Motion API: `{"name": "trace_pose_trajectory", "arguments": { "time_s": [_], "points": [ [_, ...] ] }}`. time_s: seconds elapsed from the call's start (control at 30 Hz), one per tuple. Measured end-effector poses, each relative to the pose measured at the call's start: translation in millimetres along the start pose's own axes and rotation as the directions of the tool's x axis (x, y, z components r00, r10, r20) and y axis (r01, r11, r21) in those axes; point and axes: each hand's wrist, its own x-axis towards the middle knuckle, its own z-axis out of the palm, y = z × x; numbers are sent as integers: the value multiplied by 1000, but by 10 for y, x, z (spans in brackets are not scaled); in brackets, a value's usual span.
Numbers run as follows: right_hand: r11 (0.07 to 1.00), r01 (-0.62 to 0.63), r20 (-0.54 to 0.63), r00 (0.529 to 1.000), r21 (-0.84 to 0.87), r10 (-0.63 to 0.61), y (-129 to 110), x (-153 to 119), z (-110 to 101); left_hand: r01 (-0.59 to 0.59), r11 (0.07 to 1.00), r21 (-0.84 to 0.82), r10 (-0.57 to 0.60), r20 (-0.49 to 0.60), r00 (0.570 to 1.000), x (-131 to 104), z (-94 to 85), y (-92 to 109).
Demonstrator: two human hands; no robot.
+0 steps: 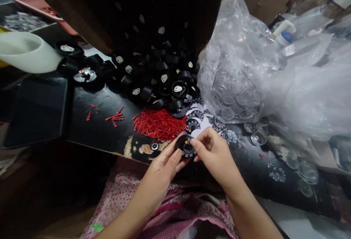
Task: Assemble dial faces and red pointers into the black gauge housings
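My left hand [166,163] is closed around a round black gauge housing [180,143] at the table's front edge. A black dial face with white markings [188,149] lies over the housing's open side. The thumb and forefinger of my right hand [213,150] pinch the dial's upper right rim. Whether the dial is fully seated, I cannot tell. Just beyond my hands are a heap of small red pointers [159,124] and a spread of loose dial faces [193,124]. Left of my left hand lies a small ring-shaped part [154,146].
Many black gauge housings [164,78] pour from a dark container [90,8] behind. A plastic bag of clear round covers [233,85] stands at right, with loose covers [257,138] nearby. At left are a white tub [30,52], a dark flat tray [37,111] and a pink tray [35,3].
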Motion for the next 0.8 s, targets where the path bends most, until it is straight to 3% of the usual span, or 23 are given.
{"name": "trace_pose_trajectory", "arguments": {
  "time_s": [0.17, 0.47, 0.8],
  "points": [
    [979, 78, 70, 995, -189, -66, -60, -4, -69, 47, 998, 47, -50, 76, 996, 17, -93, 63],
    [956, 101, 135, 989, -277, -65, -106, 8, -130, 87, 994, 66, -94, 115, 989, 39, -111, 96],
    [989, 3, 99, 995, -147, 12, 35, 32, -71, 94, 994, 63, -100, 88, 991, 48, -112, 53]
  ]
}}
